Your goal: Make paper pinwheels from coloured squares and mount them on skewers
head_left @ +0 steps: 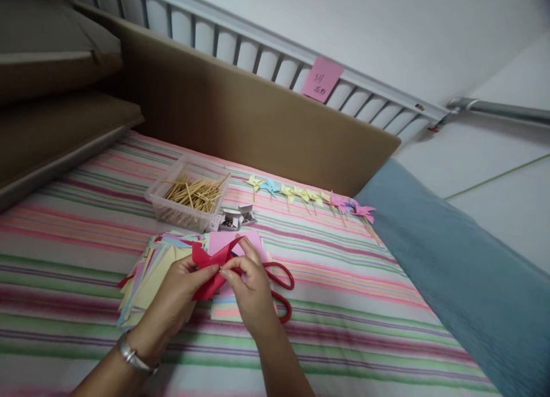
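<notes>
My left hand [187, 279] holds the red paper [206, 258], right hand [253, 291] pinching near its centre. It's part-folded, no stick visible on it. Done: row of pinwheels on sticks [289, 194], far right. Left unused: loose paper stack [150, 279] near left, bamboo sticks [195, 193] in the far-left tub [178, 216]. Scissors [290, 312] beside right hand, partly under it.

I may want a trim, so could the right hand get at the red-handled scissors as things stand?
Likely yes: the loops of the red-handled scissors show uncovered beside the right hand, though its fingers are busy at the bent red paper.
</notes>
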`<state>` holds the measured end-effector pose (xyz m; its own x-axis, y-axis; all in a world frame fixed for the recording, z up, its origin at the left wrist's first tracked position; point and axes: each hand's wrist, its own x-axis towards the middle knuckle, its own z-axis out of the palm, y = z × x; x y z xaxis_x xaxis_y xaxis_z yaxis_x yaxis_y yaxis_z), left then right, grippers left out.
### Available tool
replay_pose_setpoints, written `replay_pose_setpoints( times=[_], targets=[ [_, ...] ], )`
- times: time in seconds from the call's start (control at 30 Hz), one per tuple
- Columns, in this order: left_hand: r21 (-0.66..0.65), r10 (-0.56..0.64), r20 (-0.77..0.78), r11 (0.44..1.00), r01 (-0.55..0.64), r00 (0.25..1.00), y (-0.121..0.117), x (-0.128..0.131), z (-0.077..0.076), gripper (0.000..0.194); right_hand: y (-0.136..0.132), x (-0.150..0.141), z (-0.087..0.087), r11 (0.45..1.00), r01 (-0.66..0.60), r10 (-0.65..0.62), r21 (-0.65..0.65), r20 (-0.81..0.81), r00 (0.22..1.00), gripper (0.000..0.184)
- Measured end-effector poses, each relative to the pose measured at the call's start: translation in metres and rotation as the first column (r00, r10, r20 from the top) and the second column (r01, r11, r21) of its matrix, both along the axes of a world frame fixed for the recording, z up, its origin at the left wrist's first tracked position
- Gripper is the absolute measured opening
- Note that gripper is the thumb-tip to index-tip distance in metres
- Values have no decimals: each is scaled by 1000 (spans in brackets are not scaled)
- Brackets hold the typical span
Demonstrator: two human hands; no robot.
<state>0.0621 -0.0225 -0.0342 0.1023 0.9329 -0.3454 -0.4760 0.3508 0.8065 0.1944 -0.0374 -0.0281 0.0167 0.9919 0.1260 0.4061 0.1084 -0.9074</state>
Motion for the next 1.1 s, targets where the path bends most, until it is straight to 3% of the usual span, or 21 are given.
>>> replay_pose_setpoints(
  times=[0.27,0.63,1.1],
  targets=[
    [13,-19,5,1000,19,1000,0,0,-3,17,0,1,0,998,-22,22,53,10,1000,10],
    [39,-26,-5,999,26,1000,-2,-2,-1,17,-1,-1,1,999,-35,35,7,-3,999,9],
    [44,-63,4,997,63,998,0,0,-10,15,4,-1,4,1000,-22,22,-1,-135,991,6]
  ],
)
